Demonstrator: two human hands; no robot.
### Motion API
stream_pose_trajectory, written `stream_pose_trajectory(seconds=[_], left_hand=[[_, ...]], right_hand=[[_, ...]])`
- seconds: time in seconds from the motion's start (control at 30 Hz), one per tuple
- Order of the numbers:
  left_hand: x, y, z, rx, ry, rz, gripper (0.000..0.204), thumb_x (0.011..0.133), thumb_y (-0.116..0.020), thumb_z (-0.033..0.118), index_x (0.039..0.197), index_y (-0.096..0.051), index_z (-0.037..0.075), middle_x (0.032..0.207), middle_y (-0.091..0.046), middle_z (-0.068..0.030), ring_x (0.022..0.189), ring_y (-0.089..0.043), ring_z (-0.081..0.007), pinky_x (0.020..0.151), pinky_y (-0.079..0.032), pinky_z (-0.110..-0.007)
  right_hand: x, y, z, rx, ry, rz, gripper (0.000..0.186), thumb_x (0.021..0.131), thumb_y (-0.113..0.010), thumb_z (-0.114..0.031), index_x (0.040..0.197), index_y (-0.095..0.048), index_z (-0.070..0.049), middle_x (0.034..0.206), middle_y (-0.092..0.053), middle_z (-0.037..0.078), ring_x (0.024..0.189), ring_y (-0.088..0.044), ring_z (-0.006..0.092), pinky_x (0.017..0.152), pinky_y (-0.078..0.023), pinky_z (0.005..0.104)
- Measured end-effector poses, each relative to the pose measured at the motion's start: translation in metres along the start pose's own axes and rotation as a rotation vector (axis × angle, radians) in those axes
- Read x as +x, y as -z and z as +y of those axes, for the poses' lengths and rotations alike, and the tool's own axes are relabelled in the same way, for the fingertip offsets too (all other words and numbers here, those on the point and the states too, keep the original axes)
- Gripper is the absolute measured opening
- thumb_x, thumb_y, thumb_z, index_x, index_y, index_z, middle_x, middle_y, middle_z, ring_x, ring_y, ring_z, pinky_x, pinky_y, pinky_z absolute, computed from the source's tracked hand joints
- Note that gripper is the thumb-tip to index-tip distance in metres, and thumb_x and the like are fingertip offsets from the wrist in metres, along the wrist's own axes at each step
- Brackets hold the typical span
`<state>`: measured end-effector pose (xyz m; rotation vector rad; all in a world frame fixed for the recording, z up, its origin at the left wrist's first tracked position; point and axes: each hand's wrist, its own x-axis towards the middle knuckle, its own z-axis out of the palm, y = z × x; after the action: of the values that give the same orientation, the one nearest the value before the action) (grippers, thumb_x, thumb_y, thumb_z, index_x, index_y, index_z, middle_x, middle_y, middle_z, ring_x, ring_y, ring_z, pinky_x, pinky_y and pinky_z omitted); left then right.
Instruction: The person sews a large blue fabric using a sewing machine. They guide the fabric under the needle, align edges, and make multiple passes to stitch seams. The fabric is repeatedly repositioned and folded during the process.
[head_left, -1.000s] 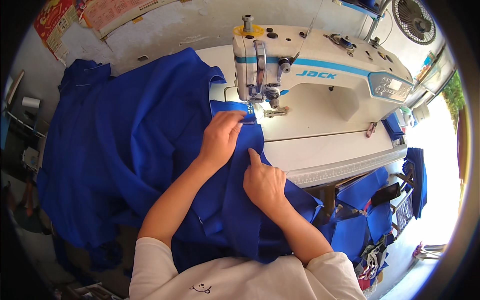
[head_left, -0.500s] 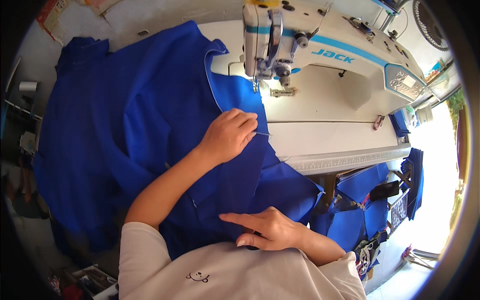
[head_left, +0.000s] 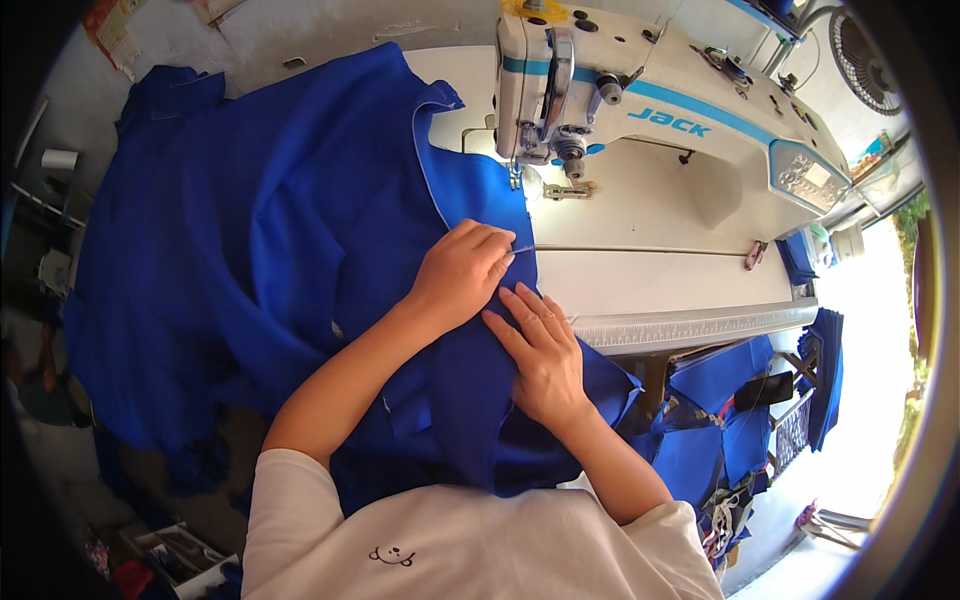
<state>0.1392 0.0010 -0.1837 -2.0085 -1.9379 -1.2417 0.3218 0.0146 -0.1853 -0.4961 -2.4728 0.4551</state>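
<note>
A large blue cloth piece (head_left: 300,190) with a pale overlocked edge spreads over the machine table and hangs down toward my lap. My left hand (head_left: 465,268) pinches the cloth near its right edge, just in front of the needle area; a thin pale strip or thread shows at the fingertips. My right hand (head_left: 543,350) lies on the cloth close by, fingers stretched out and pointing toward the left hand. Beyond them stands a white sewing machine (head_left: 640,110) with a blue stripe. Its presser foot (head_left: 515,176) is over or beside the cloth's far right edge; contact cannot be made out.
A ruler strip (head_left: 690,325) runs along the table's front edge. Stacked blue cloth pieces (head_left: 690,465) and a dark flat object (head_left: 763,391) are at the right. A small pinkish tool (head_left: 755,255) lies on the table. A fan (head_left: 865,60) stands at the far right.
My right hand has moved up and forward from near my body onto the cloth beside my left hand, its fingers now extended. My left hand keeps its pinch.
</note>
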Motion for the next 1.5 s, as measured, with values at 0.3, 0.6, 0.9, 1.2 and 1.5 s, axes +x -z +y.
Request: stream_pose_trajectory(seconds=[0.3, 0.6, 0.9, 1.2, 1.5], left_hand=[[-0.008, 0.002, -0.027, -0.62, 0.444, 0.222, 0.013, 0.096, -0.062, 0.011, 0.104, -0.066, 0.003, 0.079, -0.062, -0.0036, 0.069, -0.056, -0.0054, 0.061, -0.045, -0.023], [-0.004, 0.005, -0.001, 0.104, -0.126, -0.101, 0.018, 0.083, -0.063, 0.0, 0.101, -0.063, 0.002, 0.11, -0.068, -0.0073, 0.102, -0.063, -0.0275, 0.085, -0.051, -0.037], [-0.003, 0.001, 0.0, 0.121, -0.116, -0.111, 0.019, 0.082, -0.063, -0.001, 0.101, -0.061, 0.003, 0.111, -0.067, -0.0059, 0.1, -0.061, -0.0262, 0.085, -0.049, -0.038], [-0.002, 0.004, 0.001, 0.124, -0.107, -0.114, 0.021, 0.084, -0.062, 0.004, 0.105, -0.062, 0.002, 0.11, -0.067, -0.0069, 0.1, -0.061, -0.0253, 0.084, -0.049, -0.037], [-0.014, 0.008, -0.021, -0.59, 0.447, 0.063, 0.022, 0.098, -0.055, 0.006, 0.119, -0.06, 0.0, 0.087, -0.065, -0.0056, 0.073, -0.058, -0.0074, 0.067, -0.046, -0.023]], right_hand=[[0.001, 0.004, 0.004, 0.074, 0.028, -0.008, 0.049, 0.069, -0.064, -0.001, 0.117, -0.068, -0.01, 0.133, -0.058, 0.013, 0.13, -0.051, 0.0299, 0.107, -0.039, 0.0472], [0.001, 0.0, 0.007, 0.057, 0.072, 0.016, 0.049, 0.066, -0.062, 0.002, 0.113, -0.069, -0.008, 0.128, -0.062, 0.012, 0.126, -0.055, 0.029, 0.106, -0.041, 0.0466], [-0.035, 0.01, -0.021, 0.342, 0.186, -0.093, 0.042, 0.067, -0.061, 0.004, 0.108, -0.069, -0.004, 0.12, -0.065, 0.013, 0.116, -0.062, 0.0282, 0.1, -0.048, 0.0441], [-0.004, 0.014, -0.003, 0.09, -0.012, 0.008, 0.049, 0.069, -0.058, 0.007, 0.116, -0.066, -0.004, 0.127, -0.061, 0.015, 0.125, -0.054, 0.0318, 0.105, -0.042, 0.0491], [-0.001, 0.001, 0.004, 0.047, -0.013, 0.04, 0.05, 0.066, -0.058, 0.006, 0.112, -0.07, -0.01, 0.129, -0.062, 0.011, 0.125, -0.056, 0.027, 0.107, -0.039, 0.0463]])
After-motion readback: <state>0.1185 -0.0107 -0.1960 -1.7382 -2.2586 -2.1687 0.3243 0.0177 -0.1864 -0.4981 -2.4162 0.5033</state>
